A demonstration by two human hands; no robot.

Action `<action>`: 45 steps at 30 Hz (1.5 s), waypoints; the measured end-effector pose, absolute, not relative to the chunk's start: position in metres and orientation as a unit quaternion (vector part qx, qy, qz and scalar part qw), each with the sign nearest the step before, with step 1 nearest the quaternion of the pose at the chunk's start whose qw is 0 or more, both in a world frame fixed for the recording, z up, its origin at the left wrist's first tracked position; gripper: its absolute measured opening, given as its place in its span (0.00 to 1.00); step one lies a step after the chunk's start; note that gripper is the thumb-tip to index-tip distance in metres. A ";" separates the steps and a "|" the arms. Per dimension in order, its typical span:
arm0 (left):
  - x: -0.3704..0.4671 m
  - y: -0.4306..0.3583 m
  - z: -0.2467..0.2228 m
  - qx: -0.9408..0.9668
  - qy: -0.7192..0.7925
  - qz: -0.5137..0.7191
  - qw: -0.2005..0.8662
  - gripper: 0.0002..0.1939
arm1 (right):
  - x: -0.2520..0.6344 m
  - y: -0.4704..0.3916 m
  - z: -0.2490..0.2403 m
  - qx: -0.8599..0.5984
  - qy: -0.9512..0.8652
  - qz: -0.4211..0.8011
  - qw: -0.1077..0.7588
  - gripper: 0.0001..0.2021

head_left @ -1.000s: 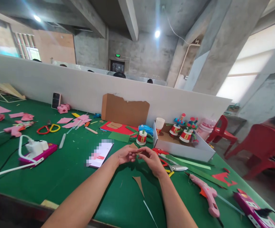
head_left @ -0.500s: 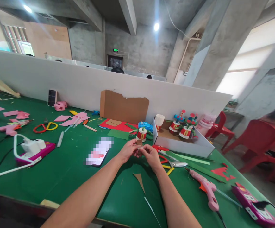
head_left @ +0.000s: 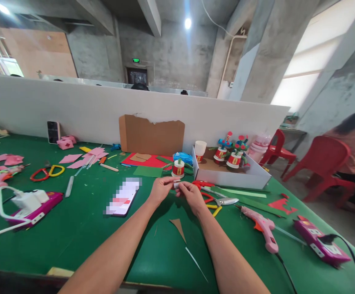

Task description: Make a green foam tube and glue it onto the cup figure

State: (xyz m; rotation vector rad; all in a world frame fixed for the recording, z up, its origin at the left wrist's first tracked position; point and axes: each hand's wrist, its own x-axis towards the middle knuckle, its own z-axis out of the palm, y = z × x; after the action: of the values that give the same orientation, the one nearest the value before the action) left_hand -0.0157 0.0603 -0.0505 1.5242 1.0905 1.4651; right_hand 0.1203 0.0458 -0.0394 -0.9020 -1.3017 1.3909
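Note:
Near the middle of the green table, my left hand and my right hand meet fingertip to fingertip. Between them they pinch a small whitish piece, too small to make out well. Just behind my hands stands a red and white paper cup figure with green coiled arms. A brown cardboard scrap and a thin white strip lie between my forearms. To the left is a lit phone, partly blurred.
A white box holds cup figures and a white cup. Scissors, a pink glue gun and a purple power strip lie right. Cardboard leans on the white partition. A person sits at far right.
The view has turned slightly right. The small piece between my fingers showed a brown face before and now shows a whitish one. Both hands remain closed on it.

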 end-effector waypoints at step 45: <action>-0.002 0.049 -0.045 0.513 0.328 0.598 0.522 0.18 | 0.156 -0.022 -0.004 -0.458 -0.499 0.425 0.601 0.17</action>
State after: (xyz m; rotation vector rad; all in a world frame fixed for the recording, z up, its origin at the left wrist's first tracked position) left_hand -0.0020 0.0493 -0.0452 1.2301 0.7849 1.4317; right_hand 0.1557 -0.0219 -0.0041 -1.0606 -1.1567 0.9844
